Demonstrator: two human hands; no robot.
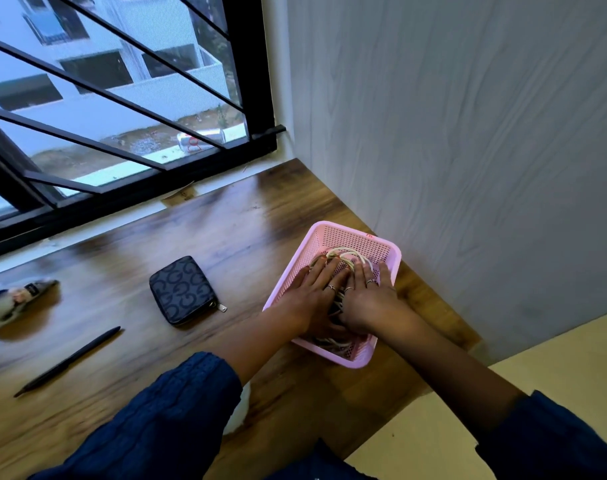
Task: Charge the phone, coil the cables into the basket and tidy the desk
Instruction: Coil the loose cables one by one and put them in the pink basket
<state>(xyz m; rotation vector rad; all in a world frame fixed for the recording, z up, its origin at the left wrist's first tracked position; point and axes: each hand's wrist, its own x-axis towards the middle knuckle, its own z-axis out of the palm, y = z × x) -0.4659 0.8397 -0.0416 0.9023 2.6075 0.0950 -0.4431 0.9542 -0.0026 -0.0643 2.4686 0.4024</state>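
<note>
A pink perforated basket [359, 242] stands on the wooden desk [246, 233] near the wall corner at the right. Coiled white cables [348, 255] lie inside it, mostly covered by my hands. My left hand [312, 292] and my right hand [371, 299] both lie inside the basket, side by side, fingers straight and pressing flat on the coil. More white cable [333, 342] shows under my wrists at the near end of the basket. No phone is in view.
A dark patterned zip wallet [182, 289] lies left of the basket. A black pen [66, 362] lies further left near the front. A blurred small object [14, 301] sits at the far left. Something white [238, 410] peeks from under my left sleeve. The barred window runs behind.
</note>
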